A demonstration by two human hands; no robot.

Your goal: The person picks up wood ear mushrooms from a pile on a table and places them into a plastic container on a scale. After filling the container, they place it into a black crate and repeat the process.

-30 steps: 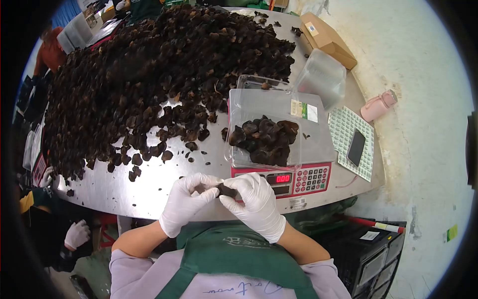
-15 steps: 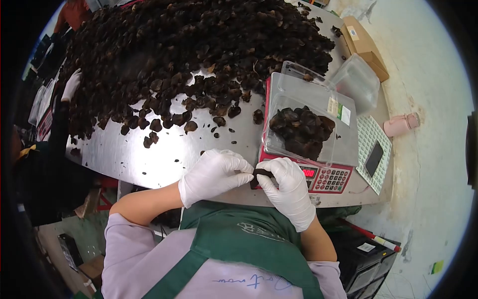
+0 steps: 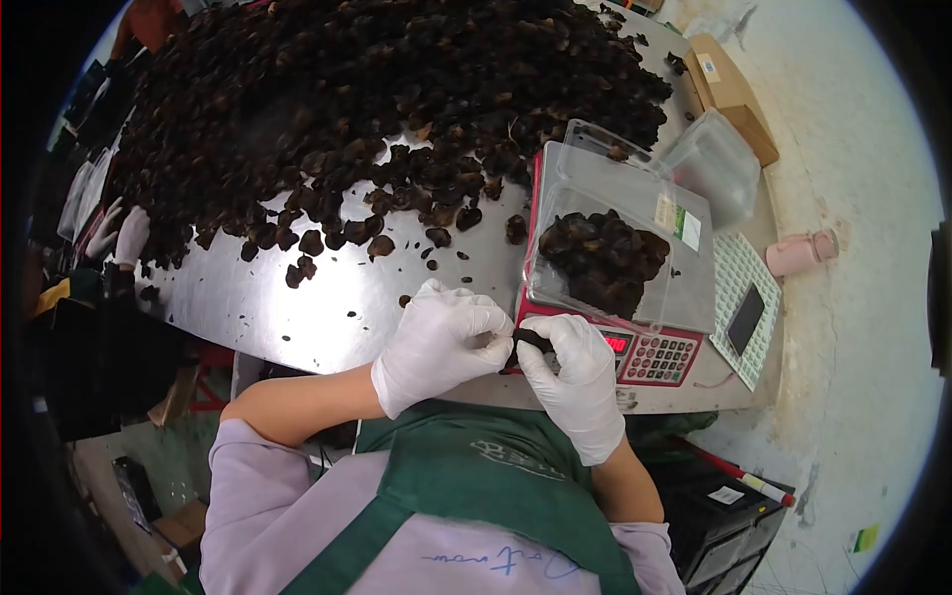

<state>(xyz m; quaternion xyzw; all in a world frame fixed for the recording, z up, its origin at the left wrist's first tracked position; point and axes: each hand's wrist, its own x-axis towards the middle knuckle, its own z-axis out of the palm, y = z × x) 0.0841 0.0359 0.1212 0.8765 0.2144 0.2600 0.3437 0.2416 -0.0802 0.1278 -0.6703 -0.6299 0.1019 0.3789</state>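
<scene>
In front of the scale, a small dark piece of wood ear mushroom (image 3: 533, 340) is between my gloved hands. My right hand (image 3: 577, 382) pinches it between thumb and fingers. My left hand (image 3: 436, 347) is closed too, its fingertips pressed together at the piece's left end. Part of the piece is hidden by the gloves. Just beyond my right hand, a clear plastic tray (image 3: 650, 302) holding a clump of dark wood ear mushrooms (image 3: 603, 260) rests on the red and grey scale (image 3: 684, 374), whose display is lit.
A large heap of wood ear mushrooms (image 3: 347, 89) covers the far metal table (image 3: 238, 307). At right are a clear container (image 3: 714, 164), a cardboard box (image 3: 732, 94), a phone (image 3: 745, 319) on a pale green grid mat (image 3: 756, 268), and a pink bottle (image 3: 798, 253). A co-worker's gloved hands (image 3: 129, 236) are at left.
My left hand has shifted slightly right, and its fingers have curled in more at the piece. The co-worker's hand has come down and left, and a second gloved hand now shows beside it.
</scene>
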